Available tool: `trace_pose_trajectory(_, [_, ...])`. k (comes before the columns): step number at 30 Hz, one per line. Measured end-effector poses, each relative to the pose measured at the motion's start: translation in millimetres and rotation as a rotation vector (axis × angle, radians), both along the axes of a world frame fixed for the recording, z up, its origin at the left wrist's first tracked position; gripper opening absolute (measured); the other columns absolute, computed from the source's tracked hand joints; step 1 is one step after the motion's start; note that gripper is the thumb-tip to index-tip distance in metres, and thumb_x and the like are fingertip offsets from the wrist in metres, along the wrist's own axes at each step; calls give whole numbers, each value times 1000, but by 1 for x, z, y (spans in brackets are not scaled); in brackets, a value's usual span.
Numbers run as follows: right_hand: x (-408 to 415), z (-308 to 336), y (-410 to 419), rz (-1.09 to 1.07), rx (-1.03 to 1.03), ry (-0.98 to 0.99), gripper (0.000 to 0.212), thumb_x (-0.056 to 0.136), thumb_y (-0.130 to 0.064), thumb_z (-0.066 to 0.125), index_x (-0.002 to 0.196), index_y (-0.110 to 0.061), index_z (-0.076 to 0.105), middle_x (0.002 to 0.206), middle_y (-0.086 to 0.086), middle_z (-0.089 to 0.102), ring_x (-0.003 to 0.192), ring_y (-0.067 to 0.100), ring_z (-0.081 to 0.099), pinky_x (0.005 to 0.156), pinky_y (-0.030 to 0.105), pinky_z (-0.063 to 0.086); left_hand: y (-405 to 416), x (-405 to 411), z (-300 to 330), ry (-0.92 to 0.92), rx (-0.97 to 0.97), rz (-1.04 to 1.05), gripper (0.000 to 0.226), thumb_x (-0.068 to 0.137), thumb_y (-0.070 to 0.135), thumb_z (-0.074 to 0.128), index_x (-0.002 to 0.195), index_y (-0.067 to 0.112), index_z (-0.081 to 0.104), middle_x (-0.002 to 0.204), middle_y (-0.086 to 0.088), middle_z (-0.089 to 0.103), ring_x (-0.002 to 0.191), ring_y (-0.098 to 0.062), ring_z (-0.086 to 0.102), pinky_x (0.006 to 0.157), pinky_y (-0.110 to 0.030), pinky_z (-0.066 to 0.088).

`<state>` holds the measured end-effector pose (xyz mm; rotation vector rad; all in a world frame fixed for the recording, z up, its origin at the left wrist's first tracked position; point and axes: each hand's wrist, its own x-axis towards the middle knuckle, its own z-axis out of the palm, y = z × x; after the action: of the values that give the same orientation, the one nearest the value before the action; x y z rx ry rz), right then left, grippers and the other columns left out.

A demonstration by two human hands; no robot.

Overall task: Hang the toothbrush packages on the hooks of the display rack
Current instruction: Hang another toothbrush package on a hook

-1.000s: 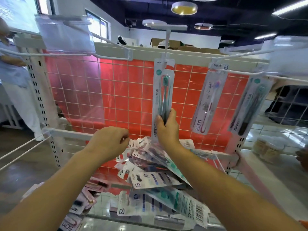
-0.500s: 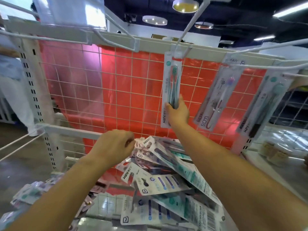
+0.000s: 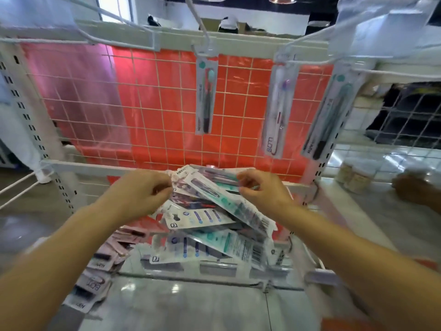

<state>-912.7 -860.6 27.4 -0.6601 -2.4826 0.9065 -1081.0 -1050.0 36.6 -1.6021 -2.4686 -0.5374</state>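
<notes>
A white wire display rack (image 3: 167, 41) with a red backing stands before me. Three toothbrush packages hang from its hooks: a teal one (image 3: 205, 96) in the middle, a purple one (image 3: 278, 111) to its right, and a dark teal one (image 3: 329, 115) at the far right. My left hand (image 3: 140, 194) grips a fanned bundle of toothbrush packages (image 3: 210, 211) at their top ends. My right hand (image 3: 262, 189) pinches the top package of that bundle at its upper right edge.
More packages (image 3: 95, 278) lie piled on the low shelf at lower left. A bare hook (image 3: 114, 17) juts out at upper left. Another person's hand (image 3: 415, 189) and small jars (image 3: 353, 175) sit on the counter at right. A person in white stands at far left.
My right hand has let go of the teal package, which now hangs on the middle hook, and has dropped down to the bundle held by my left hand. The view tilted downward.
</notes>
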Motion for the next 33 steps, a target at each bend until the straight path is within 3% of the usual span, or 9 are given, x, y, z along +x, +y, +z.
trace_pose_trajectory(5, [6,-15,6,71,9,-58,30,88,-7,60,118,-10,62,108,3,63,93,11,56,85,22,46,5,19,-3,46,-25,15,19,92,26,51,93,15,67,82,5,65,74,-13,57,69,-30,48])
trace_pose_trajectory(8, [4,-22,8,92,19,-93,31,88,-6,60,119,-8,61,111,5,62,95,13,56,91,30,48,-1,24,-7,49,-60,52,20,93,31,49,91,20,66,82,8,67,76,-11,60,72,-31,50])
trace_pose_trajectory(11, [0,-27,9,117,69,-113,32,89,-8,58,121,-10,59,118,6,60,99,11,53,90,24,44,-10,24,-14,52,-73,76,19,92,29,50,90,18,66,80,7,67,73,-11,60,71,-33,50])
trace_pose_trajectory(16, [-6,-32,3,147,219,-225,56,89,-34,60,138,-17,41,139,2,40,128,17,36,102,28,30,-21,26,-24,55,-99,96,19,91,27,52,91,17,67,83,6,67,74,-11,58,71,-29,49])
trace_pose_trajectory(20, [-13,-38,0,154,255,-309,74,84,-46,64,143,-19,30,145,2,35,131,21,33,105,34,31,-24,27,-25,39,-85,102,19,92,28,51,99,19,67,91,6,67,76,-10,55,72,-26,47])
trace_pose_trajectory(33, [1,-51,-2,235,341,-255,63,90,-34,58,145,-25,28,142,-2,36,129,19,31,106,35,30,-22,37,-39,19,-74,100,29,91,44,50,108,25,64,97,9,64,83,-8,55,72,-27,47])
